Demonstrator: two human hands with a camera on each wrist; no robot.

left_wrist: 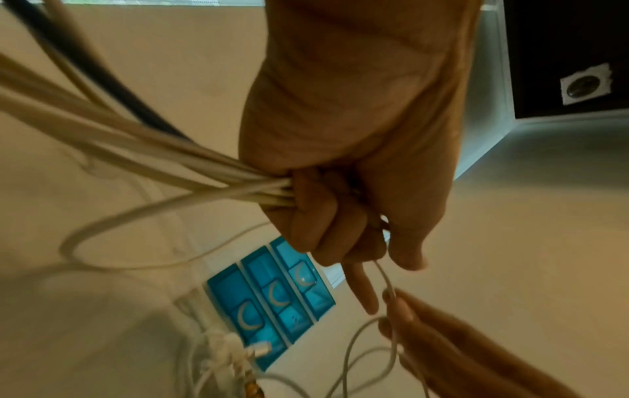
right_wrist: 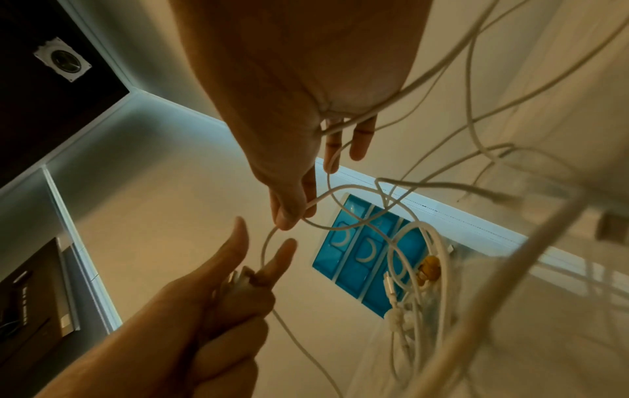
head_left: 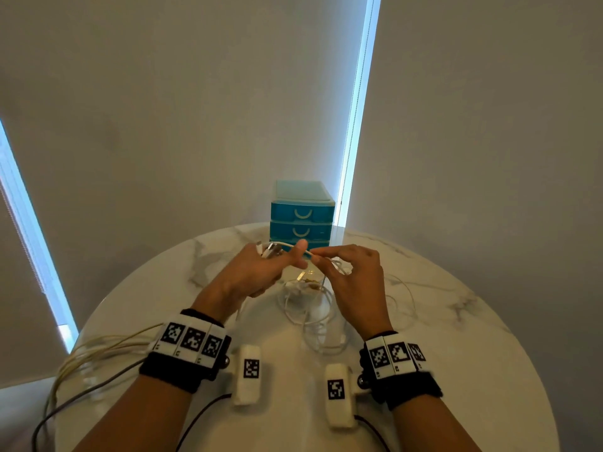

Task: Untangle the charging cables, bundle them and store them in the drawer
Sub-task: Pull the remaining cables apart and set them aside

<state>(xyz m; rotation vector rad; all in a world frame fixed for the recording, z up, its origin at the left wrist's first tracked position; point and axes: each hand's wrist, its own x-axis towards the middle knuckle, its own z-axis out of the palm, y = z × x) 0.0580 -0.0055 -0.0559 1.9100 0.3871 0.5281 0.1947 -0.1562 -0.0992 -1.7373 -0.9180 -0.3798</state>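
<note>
Two hands raised over desk (head_left: 424, 321): left hand (head_left: 261, 269) gripping cables (left_wrist: 204, 172), right hand (head_left: 352, 275) pinching strand (right_wrist: 327, 199); best drawn out slowly, avoiding snags.

Round white marble table (head_left: 424, 321), pale roller blinds (head_left: 163, 109), bright window strip (head_left: 355, 102) between them

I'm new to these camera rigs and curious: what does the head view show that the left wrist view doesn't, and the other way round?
Only the head view: the round marble table, both wristbands, and the drawer unit's top.

Only the left wrist view: the left hand's fingers curled round several cables, and a dark panel.

Both: the blue drawers, all closed, the right hand pinching a white cable, and loose cables on the table.
</note>
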